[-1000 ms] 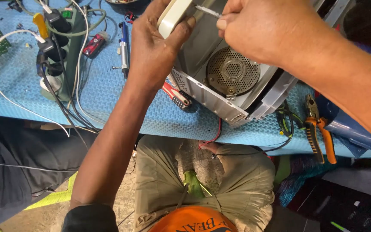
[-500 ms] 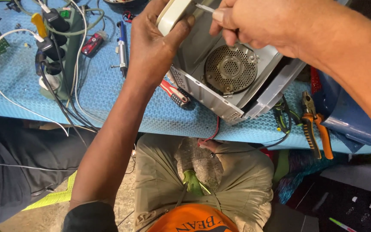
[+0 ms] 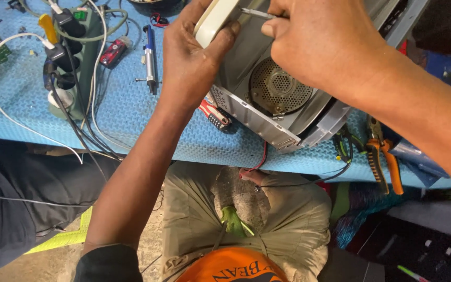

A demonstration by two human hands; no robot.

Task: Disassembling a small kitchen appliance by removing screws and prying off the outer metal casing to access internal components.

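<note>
Gripping a cream plastic cover, the left hand curls its fingers around its edge atop the grey metal appliance casing tilted on the blue counter; the right hand pinches a thin screwdriver against it.

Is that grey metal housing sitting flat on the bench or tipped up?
Tipped: the grey metal housing rests on one edge, its round grille facing up, steadied by the left hand.

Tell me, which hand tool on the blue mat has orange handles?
The pliers at the mat's right edge. Their handles are orange, while the tool with the red and black grip lies by the left hand, partly under the grey metal casing.
</note>
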